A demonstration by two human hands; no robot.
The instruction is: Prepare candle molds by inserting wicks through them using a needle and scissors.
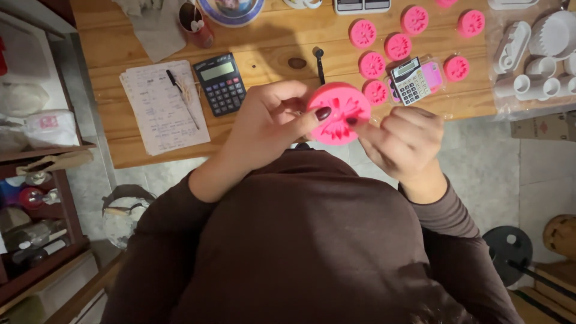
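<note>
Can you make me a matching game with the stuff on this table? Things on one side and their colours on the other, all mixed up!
Things:
1. big round mould held in both hands
2. big calculator
3. stack of paper sheets
4. wooden table

Colours:
A. white
B. brown
C. pink
D. black

Right pairs: 1-C, 2-D, 3-A, 4-B
</note>
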